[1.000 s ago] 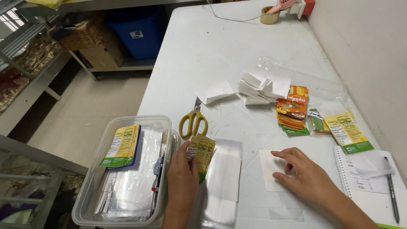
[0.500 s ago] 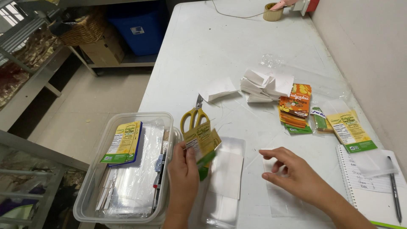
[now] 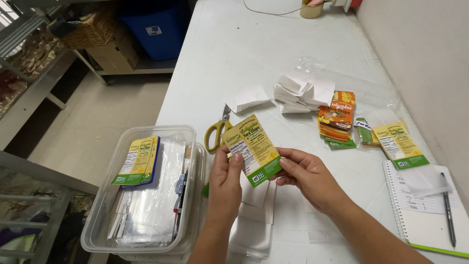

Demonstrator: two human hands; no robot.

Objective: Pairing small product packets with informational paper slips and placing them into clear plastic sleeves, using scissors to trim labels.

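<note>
We pinch a yellow card (image 3: 252, 149) between our left hand (image 3: 225, 183) and right hand (image 3: 305, 176), fingers closed on its edges. Scissors (image 3: 217, 131) lie just behind it.

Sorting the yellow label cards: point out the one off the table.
The yellow card held up between both hands; the others lie in the clear tub and beside the notebook.

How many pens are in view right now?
2: a grey pen lying on the spiral notebook at right, and a blue-capped pen inside the clear plastic bin at left. Others may be hidden under the bin's sleeves.
</note>
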